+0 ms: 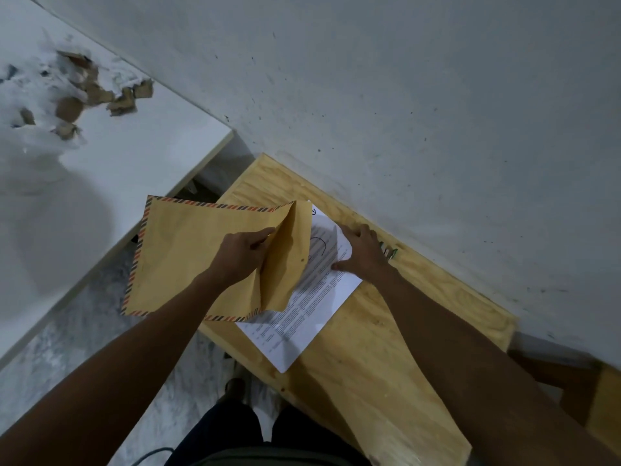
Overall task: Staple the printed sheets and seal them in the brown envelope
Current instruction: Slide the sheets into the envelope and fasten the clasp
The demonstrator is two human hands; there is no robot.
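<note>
A brown envelope (188, 257) with a red and black striped border is held up over the left end of the wooden board (369, 358). My left hand (242, 253) grips it at its open mouth, where the flap stands folded outward. The printed sheets (309, 314) lie flat on the board, partly under the envelope's flap. My right hand (361, 252) presses down on the sheets' top corner, fingers spread. A small green stapler (389, 252) lies on the board just right of that hand, mostly hidden by it.
The board runs along a grey wall (437, 112). A white slab (141, 156) with a broken patch and brown debris lies to the left. Between them is speckled floor (100, 331). My legs and a shoe (235, 388) show below.
</note>
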